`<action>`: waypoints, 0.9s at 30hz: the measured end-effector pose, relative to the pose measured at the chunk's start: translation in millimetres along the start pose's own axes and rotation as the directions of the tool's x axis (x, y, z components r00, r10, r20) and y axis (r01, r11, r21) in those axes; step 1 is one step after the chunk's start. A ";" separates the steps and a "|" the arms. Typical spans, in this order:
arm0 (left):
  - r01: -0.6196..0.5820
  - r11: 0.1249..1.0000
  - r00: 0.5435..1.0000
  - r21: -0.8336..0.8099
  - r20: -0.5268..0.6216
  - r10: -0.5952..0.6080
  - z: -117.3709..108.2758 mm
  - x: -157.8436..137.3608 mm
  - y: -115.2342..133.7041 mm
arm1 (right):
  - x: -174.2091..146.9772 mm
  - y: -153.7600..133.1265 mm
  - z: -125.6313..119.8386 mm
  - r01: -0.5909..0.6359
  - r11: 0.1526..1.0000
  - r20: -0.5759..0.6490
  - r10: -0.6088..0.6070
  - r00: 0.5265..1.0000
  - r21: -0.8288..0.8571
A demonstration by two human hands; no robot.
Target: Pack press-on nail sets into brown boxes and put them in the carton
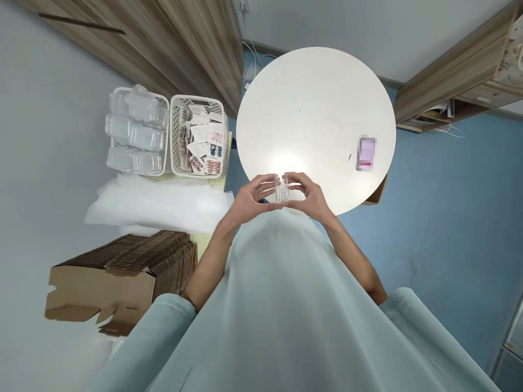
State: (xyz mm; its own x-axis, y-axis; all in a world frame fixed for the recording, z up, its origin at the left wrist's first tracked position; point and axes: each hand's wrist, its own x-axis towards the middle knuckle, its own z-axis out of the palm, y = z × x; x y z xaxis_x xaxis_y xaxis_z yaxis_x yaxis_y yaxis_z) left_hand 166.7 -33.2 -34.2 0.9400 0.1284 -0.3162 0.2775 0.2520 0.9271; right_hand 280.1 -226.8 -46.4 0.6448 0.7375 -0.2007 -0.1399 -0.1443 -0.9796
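Observation:
My left hand (253, 198) and my right hand (308, 196) meet at the near edge of the round white table (314, 103). Between them they pinch a small clear plastic case (281, 189), fingertips at its far side and thumbs at its near side. Each hand grips one side of it. Whether the case is a single piece or two halves, and what is inside it, I cannot make out.
On the left stand a white basket (175, 136) of carded nail sets and another (166, 152) of clear plastic packs. Nearer lie white sheets (163, 204) and a stack of folded cardboard boxes (122, 272). A blurred phone (366, 153) rests on the table's right.

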 end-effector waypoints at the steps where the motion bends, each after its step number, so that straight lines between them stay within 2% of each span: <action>1: 0.000 1.000 1.000 -0.020 -0.005 0.000 0.9 1.9 -0.3 | 0.3 2.9 -1.2 0.007 1.000 -0.022 -0.007 1.000 0.003; 3: 0.002 0.998 0.999 -0.055 -0.039 -0.005 3.6 4.8 -1.4 | 0.2 9.0 -2.6 0.019 1.000 -0.081 -0.019 0.997 0.002; 6: 0.031 0.994 0.986 -0.107 -0.160 -0.048 10.8 6.5 -6.5 | -1.7 16.3 -0.3 0.042 0.999 -0.219 -0.046 0.975 -0.026; 10: 0.117 0.961 0.929 -0.252 -0.314 -0.195 23.5 7.6 -18.9 | -7.1 18.4 10.2 0.037 0.997 -0.359 -0.061 0.931 -0.073; 14: 0.112 0.918 0.894 -0.380 -0.365 -0.260 27.6 11.8 -28.4 | -16.9 13.9 22.0 -0.014 0.996 -0.348 -0.018 0.937 -0.090; 17: 0.083 0.921 0.871 -0.381 -0.421 -0.253 21.5 15.5 -31.0 | -24.9 13.0 26.0 -0.043 0.995 -0.311 0.014 0.950 -0.085; 20: 0.070 0.931 0.856 -0.359 -0.458 -0.241 12.1 17.5 -30.6 | -27.9 19.9 27.0 -0.091 0.996 -0.292 0.083 0.953 -0.013; 23: 0.075 0.929 0.861 -0.362 -0.447 -0.244 5.4 16.8 -28.1 | -25.7 30.2 28.8 -0.124 0.990 -0.290 0.138 0.947 0.064; 27: 0.087 0.923 0.887 -0.376 -0.392 -0.244 2.1 11.7 -24.7 | -22.4 34.3 34.8 -0.129 0.991 -0.293 0.131 0.947 0.027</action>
State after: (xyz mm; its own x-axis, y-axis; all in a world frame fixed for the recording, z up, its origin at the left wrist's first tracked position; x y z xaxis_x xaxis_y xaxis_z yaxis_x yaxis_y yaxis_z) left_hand 171.3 -40.0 -60.5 0.6883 0.4287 -0.5852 0.2632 0.6042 0.7521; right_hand 234.7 -225.4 -75.1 0.8127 0.4858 -0.3218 -0.2424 -0.2204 -0.9448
